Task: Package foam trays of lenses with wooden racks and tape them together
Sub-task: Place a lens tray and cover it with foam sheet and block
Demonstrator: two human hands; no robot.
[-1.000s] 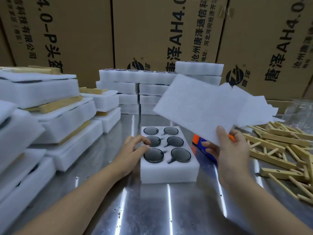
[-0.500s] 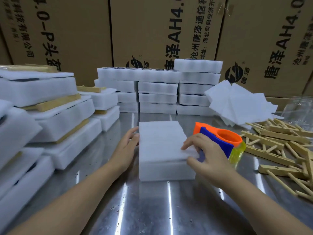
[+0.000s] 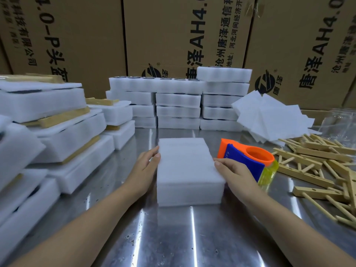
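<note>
Head view, as I am reading it from my remote station, left to right. At far left, white foam bundles (image 3: 57,120) with wooden strips sandwiched between their layers are lying stacked and leaning on the steel table (image 3: 173,237). My left hand (image 3: 144,166) is resting released, its fingers straight and together, their tips touching the upper left edge of the foam tray (image 3: 188,191). That tray is sitting in the middle of the table, directly in front of me, and a thin foam sheet (image 3: 185,160) is lying flat over its top, covering it from edge to edge. Behind it, more foam trays (image 3: 179,105) are standing in neat stacks against the cardboard boxes (image 3: 163,35). My right hand (image 3: 237,174) is likewise lying released, its fingertips pressing against the tray's upper right edge and grasping nothing. Just beyond that hand an orange and blue tape dispenser (image 3: 248,157) is lying on the table, near the tray. Farther right, loose foam sheets (image 3: 269,116) are fanning out in a pile, wooden racks (image 3: 317,164) are lying in a loose heap, and a clear plastic bag (image 3: 341,124) is showing at the frame's edge.
</note>
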